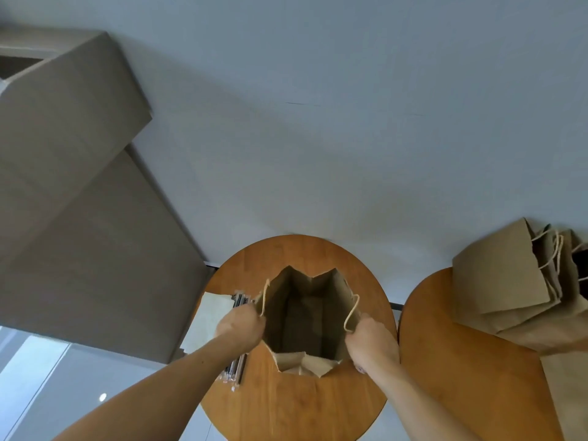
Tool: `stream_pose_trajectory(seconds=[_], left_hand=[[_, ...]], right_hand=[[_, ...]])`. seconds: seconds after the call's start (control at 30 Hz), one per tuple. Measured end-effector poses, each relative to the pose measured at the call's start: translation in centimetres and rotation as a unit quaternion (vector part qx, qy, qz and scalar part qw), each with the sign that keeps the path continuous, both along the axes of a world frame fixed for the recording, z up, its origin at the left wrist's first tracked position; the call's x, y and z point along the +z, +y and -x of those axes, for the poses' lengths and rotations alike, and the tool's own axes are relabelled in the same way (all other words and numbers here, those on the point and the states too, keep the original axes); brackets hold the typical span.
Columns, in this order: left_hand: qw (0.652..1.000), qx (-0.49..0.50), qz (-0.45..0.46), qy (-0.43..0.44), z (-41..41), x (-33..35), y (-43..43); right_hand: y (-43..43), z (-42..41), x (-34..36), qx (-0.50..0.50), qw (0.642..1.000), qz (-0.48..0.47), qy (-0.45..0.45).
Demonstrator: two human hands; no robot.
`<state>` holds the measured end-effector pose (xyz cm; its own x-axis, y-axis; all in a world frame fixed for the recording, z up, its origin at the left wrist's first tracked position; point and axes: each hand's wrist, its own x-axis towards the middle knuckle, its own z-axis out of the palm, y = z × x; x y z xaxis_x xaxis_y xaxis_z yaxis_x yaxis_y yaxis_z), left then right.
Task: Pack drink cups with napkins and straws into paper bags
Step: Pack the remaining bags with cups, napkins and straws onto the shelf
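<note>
A brown paper bag [305,316] with twine handles stands upright on a round wooden table [296,405]. Its mouth is spread wide and I see nothing inside. My left hand [240,324] grips the bag's left rim. My right hand [370,340] grips the right rim. Wrapped straws [237,370] lie on the table under my left forearm, beside a stack of pale napkins [206,323]. No drink cup is in view.
A second wooden table [461,377] stands to the right, carrying a pile of folded paper bags [509,275]. Grey cabinet fronts [79,192] fill the left side. A pale wall lies behind both tables.
</note>
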<state>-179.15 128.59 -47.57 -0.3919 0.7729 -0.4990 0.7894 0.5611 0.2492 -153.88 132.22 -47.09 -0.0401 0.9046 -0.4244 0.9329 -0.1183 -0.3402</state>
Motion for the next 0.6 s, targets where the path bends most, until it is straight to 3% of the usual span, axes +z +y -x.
stream_pose_trajectory(seconds=[0.13, 0.37, 0.47, 0.6], left_hand=[[0.995, -0.035, 0.01, -0.089, -1.1, -0.9, -0.1], [0.972, -0.115, 0.048, -0.2, 0.8, 0.6, 1.1], [0.967, -0.187, 0.05, -0.163, 2.2, 2.3, 2.4], [0.959, -0.282, 0.001, -0.015, 4.0, 5.8, 5.0]], right_hand=[[-0.5, 1.3, -0.2, 0.032, 0.996, 0.048, 0.075], [-0.2, 1.9, 1.5, 0.078, 0.986, 0.096, 0.115], [0.8, 2.0, 3.3, 0.087, 0.98, 0.102, 0.145], [3.5, 4.0, 6.8, 0.094, 0.983, 0.01, 0.159]])
